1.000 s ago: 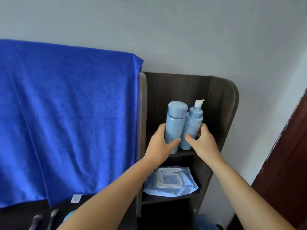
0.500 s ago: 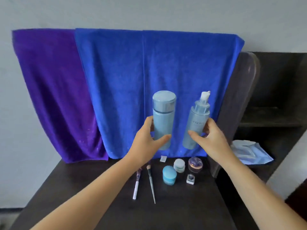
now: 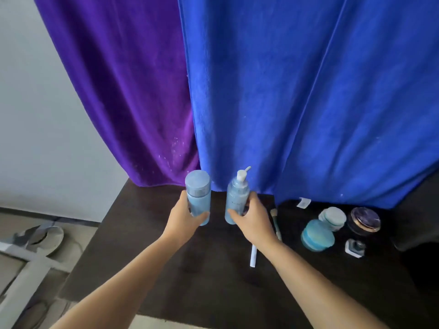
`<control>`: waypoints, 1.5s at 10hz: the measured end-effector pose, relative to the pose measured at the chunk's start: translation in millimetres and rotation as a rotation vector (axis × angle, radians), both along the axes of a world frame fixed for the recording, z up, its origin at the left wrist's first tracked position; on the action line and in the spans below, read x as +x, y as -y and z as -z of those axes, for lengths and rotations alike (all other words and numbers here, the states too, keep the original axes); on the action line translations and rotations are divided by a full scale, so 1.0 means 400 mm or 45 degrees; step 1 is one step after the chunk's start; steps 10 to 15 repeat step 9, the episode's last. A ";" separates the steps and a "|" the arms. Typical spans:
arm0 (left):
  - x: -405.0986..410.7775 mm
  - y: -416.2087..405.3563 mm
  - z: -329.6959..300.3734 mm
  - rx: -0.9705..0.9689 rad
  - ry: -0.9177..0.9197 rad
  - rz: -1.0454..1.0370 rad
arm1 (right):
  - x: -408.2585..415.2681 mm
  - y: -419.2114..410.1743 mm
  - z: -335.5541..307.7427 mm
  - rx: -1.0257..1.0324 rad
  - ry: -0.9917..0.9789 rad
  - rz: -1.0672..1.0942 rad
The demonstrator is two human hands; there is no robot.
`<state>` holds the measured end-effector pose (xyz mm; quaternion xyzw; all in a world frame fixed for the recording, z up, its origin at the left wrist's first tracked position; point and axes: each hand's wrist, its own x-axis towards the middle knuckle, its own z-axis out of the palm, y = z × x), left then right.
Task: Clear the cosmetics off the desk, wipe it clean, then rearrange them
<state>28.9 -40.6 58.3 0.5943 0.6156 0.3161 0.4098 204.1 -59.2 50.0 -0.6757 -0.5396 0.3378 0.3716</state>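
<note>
Head view shows that I have carried both bottles over from the side shelf where they stood a second ago, and they now hang low over the back of the dark desk (image 3: 147, 269), in front of the blue towel (image 3: 308, 91). My left hand (image 3: 184, 222) is wrapped around the capped blue bottle (image 3: 198, 198) and my right hand (image 3: 251, 219) is closed on the pump bottle (image 3: 237, 198), both upright and slightly apart. With the jars (image 3: 318, 235) and brush (image 3: 275, 222) already lying to the right, I judge this is the rearranging stage, these two about to be set down.
</note>
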 end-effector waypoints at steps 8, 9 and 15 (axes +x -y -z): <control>-0.096 -0.088 -0.062 0.305 -0.256 0.341 | 0.031 0.039 -0.092 0.196 0.533 0.121; -0.103 -0.052 -0.202 0.511 -0.304 0.472 | 0.034 0.097 -0.248 0.366 0.738 0.232; -0.103 -0.052 -0.202 0.511 -0.304 0.472 | 0.034 0.097 -0.248 0.366 0.738 0.232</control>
